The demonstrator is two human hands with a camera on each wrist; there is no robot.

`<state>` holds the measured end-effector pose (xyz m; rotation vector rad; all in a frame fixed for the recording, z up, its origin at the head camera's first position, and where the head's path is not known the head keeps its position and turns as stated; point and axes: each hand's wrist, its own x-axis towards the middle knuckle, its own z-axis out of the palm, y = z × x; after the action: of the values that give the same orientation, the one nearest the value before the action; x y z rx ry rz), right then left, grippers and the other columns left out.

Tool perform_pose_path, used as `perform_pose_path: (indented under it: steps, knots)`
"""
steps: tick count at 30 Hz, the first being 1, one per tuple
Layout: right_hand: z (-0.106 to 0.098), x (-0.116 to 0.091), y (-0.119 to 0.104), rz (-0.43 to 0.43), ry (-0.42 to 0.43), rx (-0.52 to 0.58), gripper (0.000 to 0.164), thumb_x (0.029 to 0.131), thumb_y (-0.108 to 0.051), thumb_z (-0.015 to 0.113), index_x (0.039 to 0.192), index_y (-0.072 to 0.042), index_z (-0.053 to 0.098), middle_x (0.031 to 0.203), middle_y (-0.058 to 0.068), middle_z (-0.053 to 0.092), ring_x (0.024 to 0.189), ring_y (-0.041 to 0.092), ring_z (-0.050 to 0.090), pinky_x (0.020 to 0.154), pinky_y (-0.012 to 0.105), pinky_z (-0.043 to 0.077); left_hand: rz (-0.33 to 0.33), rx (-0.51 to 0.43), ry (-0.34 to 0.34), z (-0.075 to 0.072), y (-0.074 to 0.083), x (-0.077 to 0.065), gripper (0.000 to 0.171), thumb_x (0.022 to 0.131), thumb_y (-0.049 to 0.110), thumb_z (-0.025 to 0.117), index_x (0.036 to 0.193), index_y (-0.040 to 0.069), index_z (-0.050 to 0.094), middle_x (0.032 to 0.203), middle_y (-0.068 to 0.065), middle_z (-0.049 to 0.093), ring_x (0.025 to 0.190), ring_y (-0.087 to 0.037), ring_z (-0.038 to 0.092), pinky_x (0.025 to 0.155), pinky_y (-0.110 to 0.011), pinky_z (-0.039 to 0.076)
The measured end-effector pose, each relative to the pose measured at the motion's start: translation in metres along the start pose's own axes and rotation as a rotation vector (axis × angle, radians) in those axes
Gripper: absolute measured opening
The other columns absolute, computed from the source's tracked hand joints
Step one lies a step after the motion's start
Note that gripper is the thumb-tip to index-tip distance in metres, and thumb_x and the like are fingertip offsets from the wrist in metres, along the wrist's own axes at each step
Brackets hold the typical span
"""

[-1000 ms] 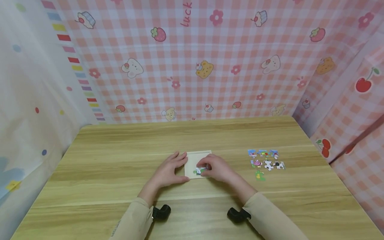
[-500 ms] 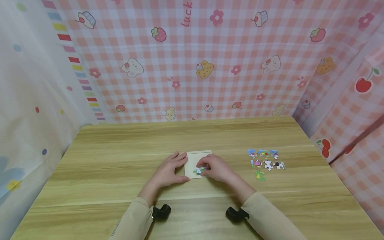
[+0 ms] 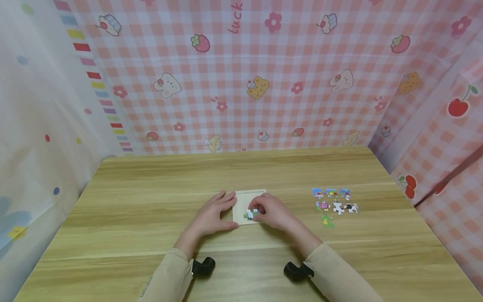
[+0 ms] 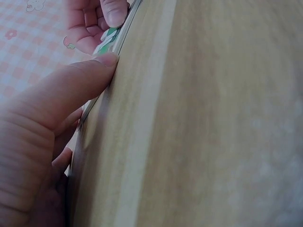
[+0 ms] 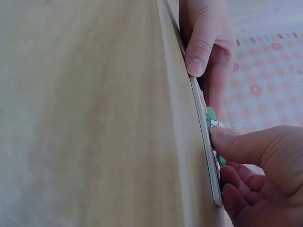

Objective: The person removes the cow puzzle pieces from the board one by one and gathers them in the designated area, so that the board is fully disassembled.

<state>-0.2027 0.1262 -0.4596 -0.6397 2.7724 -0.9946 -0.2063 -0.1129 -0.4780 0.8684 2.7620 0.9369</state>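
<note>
A cream puzzle board [image 3: 245, 201] lies flat on the table. My left hand [image 3: 213, 214] rests at its left side, thumb along the near edge by the corner and fingers spread near the far-left corner. In the left wrist view, the left thumb [image 4: 80, 82] lies against the board's near edge. My right hand [image 3: 274, 212] is over the board's right part, where thumb and fingertips pinch a green and white jigsaw piece [image 3: 250, 214]. The right wrist view shows this green piece [image 5: 211, 115] at the board's surface, partly hidden by the thumb; whether it lies flat is unclear.
To the right on the wooden table [image 3: 151, 180] lie several loose jigsaw pieces, among them a white one [image 3: 337, 208], a green one with yellow [image 3: 326, 221] and one with a pink figure [image 3: 323, 206]. A pink checked curtain [image 3: 241, 113] hangs behind the table.
The pinched jigsaw piece has shifted slightly under my right fingertips, and more of its white part shows now. My left hand and the board have stayed in place.
</note>
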Motion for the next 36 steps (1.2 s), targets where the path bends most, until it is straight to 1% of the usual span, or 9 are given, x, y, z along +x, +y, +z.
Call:
perform_pose_path:
  steps: [9, 14, 16, 21, 25, 28, 32, 36]
  knots:
    - [-0.002, -0.002, 0.004, -0.051, 0.015, 0.101, 0.010, 0.092, -0.004, 0.068, 0.093, -0.015, 0.066, 0.078, -0.006, 0.054, 0.076, 0.014, 0.050, 0.071, 0.032, 0.042, 0.006, -0.012, 0.008, -0.001, 0.002, 0.000, 0.078, 0.080, 0.041, 0.081, 0.143, 0.004, 0.052, 0.156, -0.002, 0.037, 0.148, -0.032, 0.019, 0.118, -0.052, 0.020]
    - [-0.003, -0.005, 0.007, -0.084, 0.037, 0.131, 0.004, 0.093, -0.006, 0.068, 0.092, -0.009, 0.065, 0.079, -0.006, 0.056, 0.076, 0.012, 0.052, 0.071, 0.031, 0.044, 0.014, -0.009, 0.011, 0.000, 0.001, 0.001, 0.078, 0.080, 0.040, 0.082, 0.142, 0.003, 0.052, 0.156, -0.003, 0.038, 0.148, -0.032, 0.019, 0.118, -0.052, 0.021]
    - [-0.004, -0.005, 0.007, -0.085, 0.035, 0.145, 0.003, 0.093, -0.007, 0.068, 0.093, -0.009, 0.065, 0.080, -0.006, 0.058, 0.078, 0.012, 0.053, 0.073, 0.031, 0.046, 0.015, -0.008, 0.012, 0.000, 0.001, 0.001, 0.078, 0.080, 0.040, 0.082, 0.142, 0.003, 0.052, 0.156, -0.003, 0.038, 0.148, -0.032, 0.019, 0.117, -0.052, 0.021]
    - [-0.010, -0.008, 0.008, -0.066, 0.024, 0.211, 0.007, 0.094, -0.006, 0.066, 0.097, -0.013, 0.067, 0.084, -0.005, 0.060, 0.081, 0.014, 0.054, 0.076, 0.031, 0.047, 0.014, -0.011, 0.013, 0.000, 0.001, 0.001, 0.079, 0.080, 0.041, 0.082, 0.143, 0.004, 0.052, 0.156, -0.002, 0.037, 0.148, -0.033, 0.019, 0.117, -0.053, 0.021]
    - [-0.018, -0.015, 0.014, -0.062, 0.033, 0.245, 0.009, 0.095, -0.007, 0.066, 0.100, -0.014, 0.068, 0.087, -0.004, 0.060, 0.082, 0.015, 0.054, 0.074, 0.030, 0.047, 0.011, -0.007, 0.008, 0.000, 0.001, 0.001, 0.079, 0.080, 0.041, 0.081, 0.143, 0.004, 0.051, 0.156, -0.002, 0.037, 0.149, -0.032, 0.018, 0.118, -0.052, 0.020]
    - [-0.024, -0.022, 0.020, -0.049, 0.045, 0.270, 0.009, 0.095, -0.006, 0.066, 0.101, -0.013, 0.068, 0.088, -0.003, 0.061, 0.083, 0.016, 0.054, 0.073, 0.029, 0.047, 0.010, -0.003, 0.006, 0.000, 0.001, 0.001, 0.080, 0.080, 0.041, 0.081, 0.144, 0.004, 0.051, 0.156, -0.002, 0.036, 0.149, -0.031, 0.018, 0.118, -0.052, 0.020]
    - [-0.033, -0.034, 0.030, -0.018, 0.069, 0.275, 0.011, 0.094, -0.005, 0.065, 0.103, -0.011, 0.069, 0.093, -0.001, 0.064, 0.086, 0.016, 0.056, 0.076, 0.029, 0.049, 0.011, 0.003, 0.005, 0.000, 0.001, 0.001, 0.080, 0.080, 0.041, 0.081, 0.144, 0.004, 0.050, 0.157, -0.002, 0.036, 0.149, -0.031, 0.018, 0.118, -0.052, 0.020]
    - [-0.042, -0.046, 0.040, -0.001, 0.100, 0.252, 0.012, 0.094, -0.004, 0.065, 0.104, -0.010, 0.069, 0.098, 0.000, 0.067, 0.090, 0.016, 0.058, 0.081, 0.030, 0.050, 0.011, 0.004, 0.004, 0.000, 0.001, 0.000, 0.080, 0.080, 0.041, 0.081, 0.144, 0.004, 0.050, 0.156, -0.003, 0.037, 0.149, -0.032, 0.018, 0.118, -0.052, 0.020]
